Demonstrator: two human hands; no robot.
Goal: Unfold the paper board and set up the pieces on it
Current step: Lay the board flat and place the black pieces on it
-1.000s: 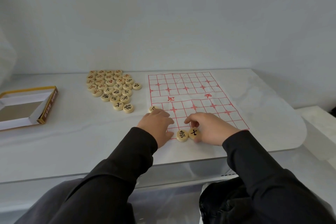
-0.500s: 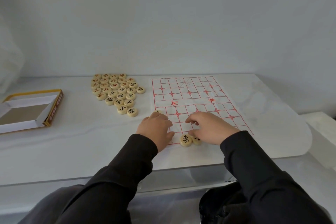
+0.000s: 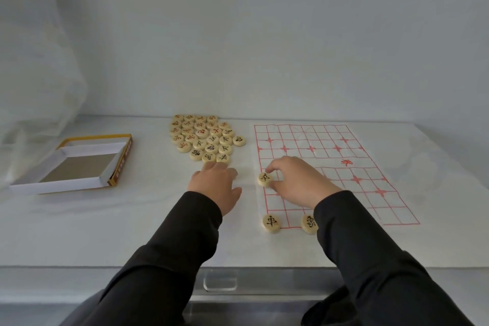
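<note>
The paper board (image 3: 370,167) with its red grid lies unfolded on the right half of the white table. My right hand (image 3: 299,182) pinches a round wooden piece (image 3: 264,178) with a black character at the board's left edge. Two more black-marked pieces (image 3: 271,223) (image 3: 309,223) sit on the board's near row. My left hand (image 3: 217,182) rests flat on the table left of the board, its fingertips touching the near end of the heap of pieces (image 3: 205,136).
An open cardboard box (image 3: 76,167) with a yellow rim lies at the table's left. The wall runs right behind the table. The table's near edge (image 3: 238,267) has a metal drawer handle below it.
My left hand moved left off the board toward the heap. My right hand left the near row and now pinches a piece further up the left edge. One piece now stands at the near left corner.
</note>
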